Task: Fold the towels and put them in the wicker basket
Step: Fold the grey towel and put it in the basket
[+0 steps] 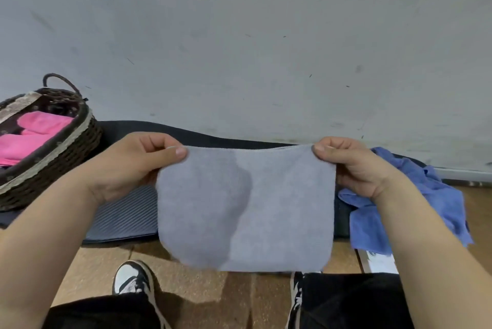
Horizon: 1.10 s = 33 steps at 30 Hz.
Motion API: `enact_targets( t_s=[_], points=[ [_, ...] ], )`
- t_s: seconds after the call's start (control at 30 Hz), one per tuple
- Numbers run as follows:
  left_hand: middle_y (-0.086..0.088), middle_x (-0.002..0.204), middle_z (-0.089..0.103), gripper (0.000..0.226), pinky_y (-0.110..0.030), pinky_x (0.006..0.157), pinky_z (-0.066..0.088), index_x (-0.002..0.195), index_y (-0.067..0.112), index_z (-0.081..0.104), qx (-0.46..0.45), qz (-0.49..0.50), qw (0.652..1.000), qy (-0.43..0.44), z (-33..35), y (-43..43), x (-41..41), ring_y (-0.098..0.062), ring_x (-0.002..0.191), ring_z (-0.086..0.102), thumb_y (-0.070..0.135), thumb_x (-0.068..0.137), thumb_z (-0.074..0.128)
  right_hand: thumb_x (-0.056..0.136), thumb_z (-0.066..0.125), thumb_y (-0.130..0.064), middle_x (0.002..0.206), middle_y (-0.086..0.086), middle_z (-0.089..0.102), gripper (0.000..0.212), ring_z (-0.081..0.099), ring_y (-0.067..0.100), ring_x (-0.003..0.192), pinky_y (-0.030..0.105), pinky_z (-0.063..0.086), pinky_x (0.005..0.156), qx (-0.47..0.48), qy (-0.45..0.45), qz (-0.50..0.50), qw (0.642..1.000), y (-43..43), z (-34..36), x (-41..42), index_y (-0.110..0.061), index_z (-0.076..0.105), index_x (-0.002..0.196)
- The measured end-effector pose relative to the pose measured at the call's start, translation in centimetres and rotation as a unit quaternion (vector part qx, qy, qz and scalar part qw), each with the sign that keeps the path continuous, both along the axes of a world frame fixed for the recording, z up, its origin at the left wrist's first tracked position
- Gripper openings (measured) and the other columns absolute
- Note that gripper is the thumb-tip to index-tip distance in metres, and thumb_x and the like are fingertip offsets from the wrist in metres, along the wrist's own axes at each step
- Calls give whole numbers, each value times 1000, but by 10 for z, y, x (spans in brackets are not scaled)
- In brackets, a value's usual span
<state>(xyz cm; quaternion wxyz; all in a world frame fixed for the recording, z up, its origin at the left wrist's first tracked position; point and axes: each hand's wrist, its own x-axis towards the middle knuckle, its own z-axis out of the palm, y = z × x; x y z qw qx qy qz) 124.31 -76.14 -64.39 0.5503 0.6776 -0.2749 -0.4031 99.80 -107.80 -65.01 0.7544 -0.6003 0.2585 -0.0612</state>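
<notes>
- Head view: I see the left hand (127,166) and right hand (356,169) holding a grey towel (245,209) up by its top corners.
- Left grip: thumb and fingers pinched closed on the towel's upper left corner.
- Right grip: pinched closed on the upper right corner.
- Grey towel: hangs flat between both hands, above a dark mat (125,217) on the floor.
- Wicker basket (61,158): far left on the mat, holding a pink towel (29,139).
- Blue towel (415,201): crumpled, lying at right.
</notes>
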Motion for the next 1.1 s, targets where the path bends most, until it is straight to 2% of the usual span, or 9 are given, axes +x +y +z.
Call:
enact_targets(
  t_s=[0.1,0.17,0.3,0.43,0.57,0.7,0.93,1.03,1.1],
  points=[
    [-16,78,68,37,-23,50,42,89,7,77,38,93,990,-98,-16,-15,8,-20,62,50,42,78,84,84,81,-20,63,-4,66,12,48,6,50,18,33,43,-169,77,-56,981,-2,-18,16,-12,76,77],
    [-10,76,72,20,-24,51,42,87,12,80,60,132,980,-137,-27,-27,14,-27,61,49,32,86,82,84,84,-16,58,-10,67,12,51,1,46,13,37,42,-240,97,-104,960,-9,-27,29,-6,78,83],
    [0,79,78,14,-40,78,61,79,25,81,114,172,950,-233,-50,-51,33,-25,81,72,37,85,83,76,92,-28,74,-2,77,16,67,15,70,30,53,68,-360,149,-143,910,-21,-42,62,-17,81,75],
    [6,67,74,17,-42,76,63,77,27,80,138,206,929,-274,-66,-75,51,-17,65,71,41,87,80,84,86,-26,64,10,70,14,59,23,45,26,47,46,-291,168,-167,927,-35,-61,85,-14,79,81],
    [2,58,71,25,-45,70,64,70,25,75,181,206,918,-287,-82,-98,59,-18,53,70,40,90,74,93,75,-18,71,18,73,11,65,29,49,31,51,52,-250,197,-190,929,-41,-85,92,-14,75,82],
    [-5,56,71,26,-48,70,64,72,20,75,211,214,920,-251,-95,-112,62,-24,54,72,36,92,71,95,73,-14,61,15,70,8,65,27,46,30,52,45,-155,175,-233,944,-37,-97,98,-6,72,93],
    [1,63,75,23,-45,74,65,74,20,75,187,241,921,-242,-110,-125,63,-21,67,76,24,95,68,97,69,-15,93,14,78,8,78,25,85,36,65,77,-140,130,-266,945,-35,-106,104,-11,76,99],
    [0,81,78,9,-42,89,62,101,21,76,165,235,933,-218,-110,-123,62,-18,86,76,23,96,68,99,68,-18,104,7,75,32,75,22,98,37,61,93,-142,121,-223,957,-36,-107,102,-8,68,130],
    [1,102,76,42,-38,101,55,136,15,63,174,197,940,-217,-106,-117,60,-17,105,69,23,96,69,99,68,-21,110,2,72,51,73,21,103,38,58,99,-164,119,-178,963,-36,-104,97,-17,53,148]
  ],
)
